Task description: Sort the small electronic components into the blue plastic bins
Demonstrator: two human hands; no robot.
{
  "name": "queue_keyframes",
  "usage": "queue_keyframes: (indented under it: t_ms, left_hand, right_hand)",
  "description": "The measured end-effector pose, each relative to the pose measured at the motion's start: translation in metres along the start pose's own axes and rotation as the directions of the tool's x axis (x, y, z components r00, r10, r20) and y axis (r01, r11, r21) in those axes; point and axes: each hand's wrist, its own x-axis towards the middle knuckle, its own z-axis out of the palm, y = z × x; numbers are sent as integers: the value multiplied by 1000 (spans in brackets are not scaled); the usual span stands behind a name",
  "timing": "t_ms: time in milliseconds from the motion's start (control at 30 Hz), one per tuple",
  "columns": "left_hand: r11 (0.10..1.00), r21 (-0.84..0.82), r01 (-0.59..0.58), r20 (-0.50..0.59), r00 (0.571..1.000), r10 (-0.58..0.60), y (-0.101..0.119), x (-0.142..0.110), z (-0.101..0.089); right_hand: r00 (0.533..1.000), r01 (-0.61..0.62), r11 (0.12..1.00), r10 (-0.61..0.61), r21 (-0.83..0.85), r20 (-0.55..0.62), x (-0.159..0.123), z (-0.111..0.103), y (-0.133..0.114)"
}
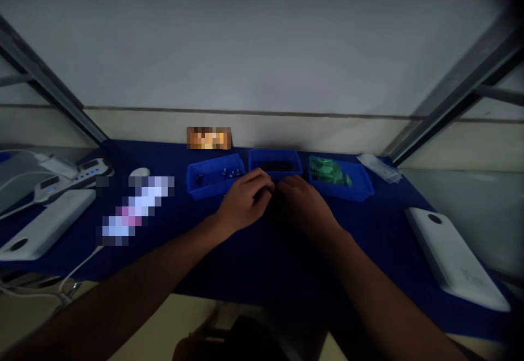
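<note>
My left hand (246, 200) and my right hand (302, 200) come together over the table, just in front of the middle blue bin (275, 156). Their fingers are curled and the fingertips nearly meet. Anything between them is too dark and small to make out. Dark, thin pieces (276, 166) lie in the middle bin. To the left, a blue bin (207, 190) holds several small shiny metal parts (232, 173). On the right, another blue bin (360, 183) contains crumpled green plastic packets (329, 171).
White power banks lie at the left (53, 222) and right (454, 257) of the blue tabletop (229, 262). A power strip (77, 178) with cables, a white mouse-like object (140, 173) and a blurred-out phone-shaped item (137, 211) are left. Clear plastic bags (380, 168) lie back right.
</note>
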Motion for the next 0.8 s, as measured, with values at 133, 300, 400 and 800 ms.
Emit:
queue_keyframes:
  t_ms: [133, 300, 400, 800]
  left_hand:
    - [999, -6, 36, -20, 999, -36, -4, 1, -2]
    - [999, -7, 53, -36, 998, -54, -5, 1, -3]
    - [994, -2, 105, -50, 993, -105, -5, 1, -3]
    - [948, -228, 222, 20, 975, -223, -10, 2, 1]
  right_hand:
    - [1000, 14, 1000, -14, -24, 23, 1, 1, -1]
    - [1000, 10, 999, -9, 50, -27, 2, 3, 0]
    - [994, -58, 977, 76, 207, -79, 3, 1, 2]
    - [932, 104, 884, 73, 456, -354, 1, -15, -2]
